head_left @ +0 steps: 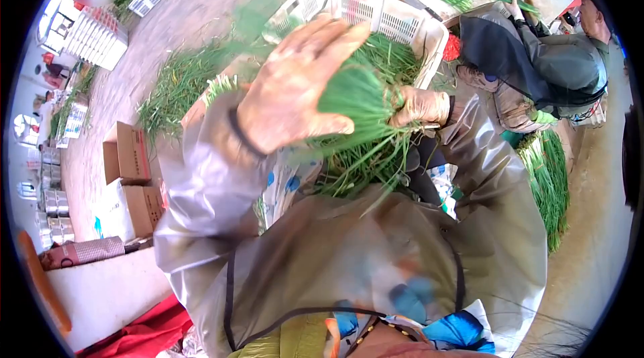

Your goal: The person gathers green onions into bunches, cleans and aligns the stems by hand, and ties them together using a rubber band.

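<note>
A bunch of long green chives (352, 100) lies sideways in front of my chest, its leaves fanned out to the left. My right hand (422, 107) is wrapped round the gathered end of it. In front of the leaves is my left hand (295, 83), raised, with thumb and fingers apart and nothing in the grasp. Parts of the leaves are blurred, and my left hand hides some of them. Loose chives (365, 163) hang and lie below the bunch, over my lap.
A white plastic crate (382, 13) with greens inside stands just beyond my hands. Loose greens (181, 86) cover the floor to the left, near cardboard boxes (137, 207). More chives (547, 187) lie at right. Another person (537, 63) sits close by, handling greens.
</note>
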### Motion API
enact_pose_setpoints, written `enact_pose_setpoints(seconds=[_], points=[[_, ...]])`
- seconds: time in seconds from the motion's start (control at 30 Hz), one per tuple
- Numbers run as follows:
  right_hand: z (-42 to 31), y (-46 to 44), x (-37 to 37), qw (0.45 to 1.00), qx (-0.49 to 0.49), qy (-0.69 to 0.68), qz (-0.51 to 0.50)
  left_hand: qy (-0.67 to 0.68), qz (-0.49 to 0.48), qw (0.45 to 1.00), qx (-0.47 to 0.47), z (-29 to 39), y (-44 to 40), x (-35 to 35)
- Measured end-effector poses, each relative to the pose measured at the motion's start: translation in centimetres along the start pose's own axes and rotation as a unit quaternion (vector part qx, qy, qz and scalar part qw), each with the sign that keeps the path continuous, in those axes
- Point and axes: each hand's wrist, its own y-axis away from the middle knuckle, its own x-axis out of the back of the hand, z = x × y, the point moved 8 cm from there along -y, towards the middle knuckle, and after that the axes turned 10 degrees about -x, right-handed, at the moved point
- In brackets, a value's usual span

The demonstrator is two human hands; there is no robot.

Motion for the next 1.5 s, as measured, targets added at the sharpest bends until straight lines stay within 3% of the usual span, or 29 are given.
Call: enact_pose_setpoints(seconds=[0.03,0.1,0.13,0.17,0.2,0.23,0.3,0.37,0.4,0.43,0.47,0.5,0.53,0.57,0.6,0.63,0.7,0.77,0.83,0.9,0.97,1.03,1.1,1.17,1.2,1.27,1.3,1.4,1.5], points=[[-5.2,1.1,-2.9,0.994,0.077,0.08,-0.017,0.004,-0.044,0.999,-0.013,-0.2,-0.6,-1.2],[-5.0,0.9,-5.5,0.985,-0.064,0.099,-0.127,0.182,-0.182,0.966,0.024,-1.2,1.0,-7.0],[-6.4,1.1,-6.2,0.986,-0.079,0.058,-0.132,0.424,-0.211,0.879,0.062,-0.2,2.4,-9.6],[-7.3,1.1,-6.5,0.986,-0.094,0.018,-0.136,0.623,-0.235,0.733,0.135,0.8,4.0,-12.1],[-5.6,0.0,-5.5,0.98,-0.136,0.029,-0.143,0.795,-0.196,0.541,0.194,2.1,5.6,-14.3],[-5.5,-0.8,-4.5,0.976,-0.144,0.103,-0.128,0.862,-0.156,0.423,0.231,3.2,7.2,-16.5],[-6.3,-2.4,-3.3,0.905,-0.133,0.399,-0.058,0.902,-0.089,0.349,0.239,5.8,8.8,-19.1],[-5.5,-3.6,-2.7,0.906,-0.095,0.41,-0.044,0.91,-0.083,0.355,0.198,6.4,10.2,-21.3],[-8.2,-3.4,-1.1,0.887,0.033,0.444,0.125,0.912,-0.078,0.357,0.185,6.2,10.7,-21.8],[-11.4,-1.6,-0.6,0.828,0.161,0.456,0.284,0.881,0.002,0.427,0.204,4.2,10.7,-21.0],[-12.7,0.8,0.9,0.837,0.191,0.343,0.38,0.837,0.085,0.492,0.223,2.2,11.1,-19.7],[-13.0,3.1,2.8,0.791,0.273,0.285,0.468,0.772,0.106,0.566,0.271,0.6,10.4,-16.4],[-11.8,4.5,4.5,0.825,0.241,0.087,0.504,0.725,0.166,0.614,0.262,-1.5,10.7,-15.3],[-11.2,4.1,3.4,0.833,0.242,0.09,0.49,0.731,0.222,0.583,0.276,-4.1,11.3,-15.9],[-8.7,2.8,2.9,0.873,0.221,-0.065,0.43,0.733,0.277,0.551,0.286,-6.7,12.0,-16.4],[-5.9,1.1,1.8,0.887,0.192,-0.219,0.359,0.781,0.324,0.436,0.308,-9.3,12.6,-18.6],[-2.8,-3.2,-3.5,0.923,0.177,0.053,0.337,0.74,0.522,0.305,0.295,-11.8,11.0,-17.4],[-1.2,-5.0,-4.9,0.872,0.094,0.252,0.41,0.774,0.502,0.225,0.314,-12.6,10.4,-20.7],[3.8,-5.9,-1.0,0.869,-0.055,0.232,0.434,0.773,0.527,0.207,0.286,-11.7,10.0,-22.4],[3.8,-5.2,2.5,0.858,-0.118,0.289,0.408,0.731,0.591,0.147,0.308,-11.9,11.0,-24.3],[-0.7,-5.3,4.3,0.831,-0.129,0.377,0.388,0.73,0.607,0.119,0.291,-13.0,11.5,-25.3],[-6.4,-6.8,4.9,0.79,-0.209,0.476,0.326,0.723,0.648,0.123,0.206,-13.8,10.9,-22.2],[-11.9,-9.3,5.5,0.758,-0.131,0.571,0.287,0.76,0.631,0.111,0.11,-15.7,10.0,-20.4],[-16.7,-12.3,5.1,0.691,-0.191,0.656,0.234,0.757,0.642,0.081,0.094,-16.5,9.9,-18.6],[-18.4,-14.1,4.8,0.669,-0.2,0.678,0.227,0.755,0.645,0.079,0.092,-16.7,10.2,-18.7],[-19.4,-18.5,5.2,0.609,-0.21,0.742,0.188,0.779,0.588,0.093,0.195,-16.1,10.4,-21.7],[-18.7,-21.1,5.6,0.568,-0.209,0.781,0.155,0.773,0.564,0.131,0.257,-15.6,10.8,-24.0],[-14.9,-27.7,4.7,0.448,-0.222,0.864,0.061,0.743,0.526,0.262,0.319,-12.1,12.4,-26.3],[-12.4,-30.9,4.1,0.411,-0.222,0.884,0.003,0.717,0.498,0.311,0.376,-9.4,14.8,-25.4]])
